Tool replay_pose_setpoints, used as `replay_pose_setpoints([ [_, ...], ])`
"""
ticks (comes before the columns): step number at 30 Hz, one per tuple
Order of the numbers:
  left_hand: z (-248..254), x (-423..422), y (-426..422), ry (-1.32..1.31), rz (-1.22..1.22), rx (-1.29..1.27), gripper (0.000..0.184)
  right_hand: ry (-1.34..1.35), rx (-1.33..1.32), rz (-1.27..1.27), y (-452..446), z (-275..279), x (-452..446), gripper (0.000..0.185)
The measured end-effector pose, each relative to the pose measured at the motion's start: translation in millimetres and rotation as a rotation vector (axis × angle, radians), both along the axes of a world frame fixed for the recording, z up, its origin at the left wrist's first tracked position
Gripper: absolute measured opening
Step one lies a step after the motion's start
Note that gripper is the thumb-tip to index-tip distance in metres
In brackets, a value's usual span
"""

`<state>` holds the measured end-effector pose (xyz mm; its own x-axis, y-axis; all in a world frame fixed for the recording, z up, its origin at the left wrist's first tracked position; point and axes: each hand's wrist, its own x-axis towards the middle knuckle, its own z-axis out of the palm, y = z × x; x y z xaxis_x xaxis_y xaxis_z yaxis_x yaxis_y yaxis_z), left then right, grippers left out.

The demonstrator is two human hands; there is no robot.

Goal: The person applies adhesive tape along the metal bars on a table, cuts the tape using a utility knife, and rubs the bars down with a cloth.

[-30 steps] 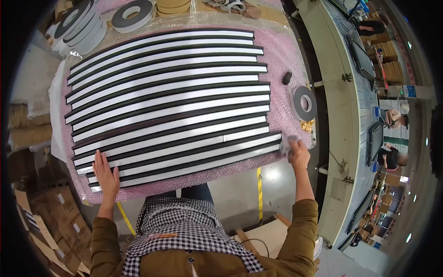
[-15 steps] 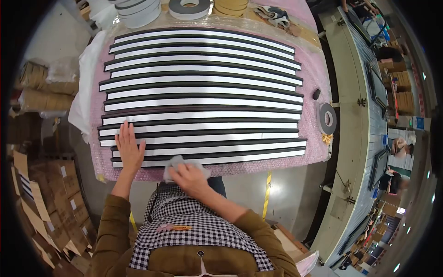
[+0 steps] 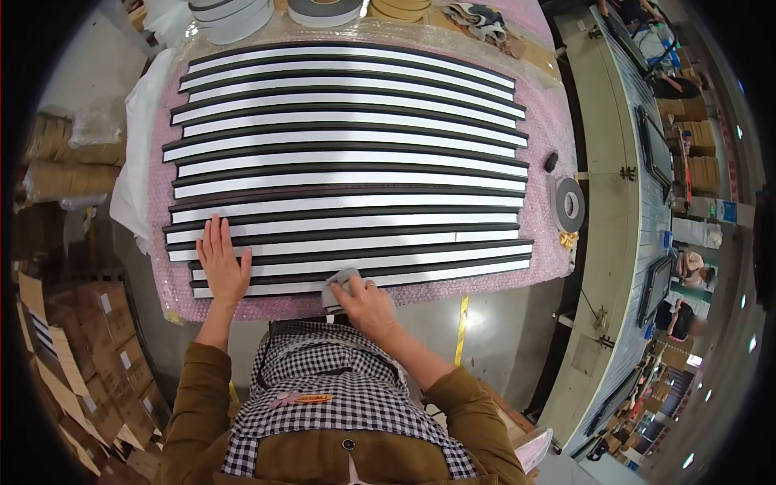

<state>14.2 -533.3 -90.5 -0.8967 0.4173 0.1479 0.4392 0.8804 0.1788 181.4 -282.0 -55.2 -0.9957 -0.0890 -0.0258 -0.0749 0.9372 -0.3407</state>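
Several long black strips with white faces (image 3: 347, 137) lie side by side on pink bubble wrap (image 3: 537, 267). My left hand (image 3: 222, 263) rests flat on the left part of the nearest strips, its fingers stretched out and holding nothing. My right hand (image 3: 368, 305) grips a grey cloth (image 3: 338, 293) against the front edge of the nearest strip, near its middle. The right fingers are closed round the cloth, and part of it is hidden under them.
Tape rolls (image 3: 323, 10) stand at the far edge. A grey tape roll (image 3: 569, 204) and a small black object (image 3: 551, 162) lie at the right. Beyond is a long metal bench (image 3: 614, 210); people work past it. Cardboard boxes (image 3: 105, 323) stand at the left.
My right hand has swept with the cloth from the right end of the nearest strip to its left part, then slightly back right. My left hand stays on the strips. The view has shifted.
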Motion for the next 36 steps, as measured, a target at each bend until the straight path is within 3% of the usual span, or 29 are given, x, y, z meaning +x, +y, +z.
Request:
replay_pose_setpoints([
  [8,1.5,-1.6,3.6,0.019,-0.017,-0.026,0.064,-0.020,0.148,-0.151,129.3,6.8,58.8,0.042],
  [16,-2.3,-1.9,5.6,0.062,-0.055,-0.055,0.063,-0.010,0.357,-0.531,296.6,-8.5,151.8,0.045],
  [23,-2.1,-1.5,5.7,0.073,-0.052,-0.070,0.064,-0.189,0.533,-0.779,349.5,-0.2,164.5,0.053],
  [27,1.0,0.9,3.8,0.069,-0.021,-0.062,0.063,0.125,0.410,-0.743,307.3,27.5,113.0,0.051],
  [29,3.2,0.1,2.7,0.044,-0.012,-0.052,0.064,0.204,0.291,-0.505,226.6,40.9,61.2,0.051],
  [30,5.0,-2.2,2.9,0.049,-0.001,-0.053,0.064,0.106,0.155,-0.380,176.4,50.1,34.5,0.047],
  [32,8.7,-6.3,4.6,0.050,0.024,-0.043,0.067,0.318,-0.072,-0.033,82.8,37.6,-15.5,0.039],
  [33,9.6,-7.6,4.9,0.053,0.038,-0.037,0.068,0.208,0.001,0.097,38.2,25.0,-31.1,0.034],
  [36,0.9,-7.8,11.6,0.000,0.022,-0.045,0.068,0.308,-0.033,0.226,-71.2,-4.3,-79.7,0.024],
])
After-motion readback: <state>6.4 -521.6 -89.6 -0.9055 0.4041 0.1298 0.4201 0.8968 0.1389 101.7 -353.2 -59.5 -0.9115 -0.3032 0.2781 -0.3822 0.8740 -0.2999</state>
